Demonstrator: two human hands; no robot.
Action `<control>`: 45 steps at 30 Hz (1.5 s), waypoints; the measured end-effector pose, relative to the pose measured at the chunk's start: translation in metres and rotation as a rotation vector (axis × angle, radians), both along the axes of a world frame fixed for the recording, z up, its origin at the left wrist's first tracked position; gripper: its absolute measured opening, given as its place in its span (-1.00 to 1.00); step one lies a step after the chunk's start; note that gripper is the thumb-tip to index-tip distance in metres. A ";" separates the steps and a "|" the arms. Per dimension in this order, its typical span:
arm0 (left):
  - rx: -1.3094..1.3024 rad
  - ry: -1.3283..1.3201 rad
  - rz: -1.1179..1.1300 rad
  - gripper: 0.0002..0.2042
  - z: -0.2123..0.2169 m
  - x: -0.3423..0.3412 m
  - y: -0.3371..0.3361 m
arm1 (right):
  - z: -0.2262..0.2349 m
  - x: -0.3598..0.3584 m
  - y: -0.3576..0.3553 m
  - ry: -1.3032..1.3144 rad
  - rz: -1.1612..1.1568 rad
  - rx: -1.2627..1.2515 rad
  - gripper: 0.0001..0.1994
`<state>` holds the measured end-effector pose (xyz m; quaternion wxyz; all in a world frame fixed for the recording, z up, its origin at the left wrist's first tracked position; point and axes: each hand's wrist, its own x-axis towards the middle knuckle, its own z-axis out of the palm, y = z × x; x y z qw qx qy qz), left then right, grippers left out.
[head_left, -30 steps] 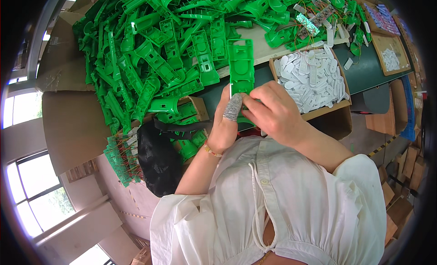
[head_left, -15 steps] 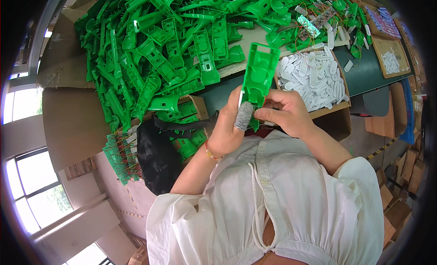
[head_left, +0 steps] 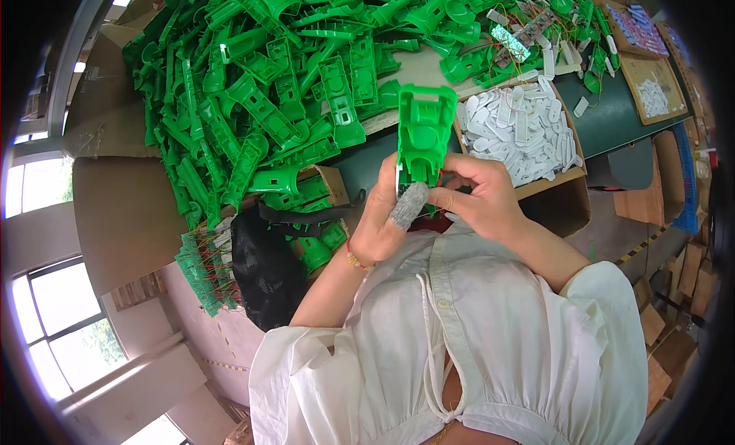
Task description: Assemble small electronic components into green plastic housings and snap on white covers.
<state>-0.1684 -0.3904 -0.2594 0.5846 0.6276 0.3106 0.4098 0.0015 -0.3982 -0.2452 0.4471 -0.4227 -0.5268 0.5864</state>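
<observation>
At the centre of the frame both hands close on 1 green plastic housing (head_left: 425, 135), held above the counter (head_left: 612, 116) edge with its long axis running up the frame, away from the person. The left hand (head_left: 387, 219) grips its lower left side, a grey fabric cot on the thumb pressed against the base; the right hand (head_left: 478, 196) pinches the lower right side, so both sit equally near, just below the part. A heap of similar green parts (head_left: 253, 85) fills the upper left. A cardboard tray of white pieces (head_left: 528, 131) lies just right of the housing, touching nothing held. A black bag (head_left: 264, 265) hangs lower left.
</observation>
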 end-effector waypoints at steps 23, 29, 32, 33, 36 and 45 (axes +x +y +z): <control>0.070 -0.109 0.069 -0.51 -0.012 0.010 0.001 | -0.011 -0.002 0.009 0.130 0.013 -0.090 -0.74; 0.346 0.320 0.038 -0.32 0.005 0.004 0.012 | -0.026 0.004 0.021 0.058 0.033 0.358 -0.73; 0.302 0.300 0.041 -0.31 0.013 0.001 0.012 | -0.040 0.013 0.029 0.561 0.212 0.052 -0.64; 0.156 0.183 0.078 -0.28 0.009 0.002 0.009 | -0.043 0.011 0.029 0.694 0.249 0.011 -0.58; 0.010 -0.020 0.161 -0.22 0.012 0.012 0.004 | -0.054 0.017 0.031 0.839 0.334 -0.122 -0.56; 0.563 0.197 0.414 -0.17 0.002 0.020 -0.001 | -0.056 0.017 0.030 1.048 0.391 -0.113 -0.54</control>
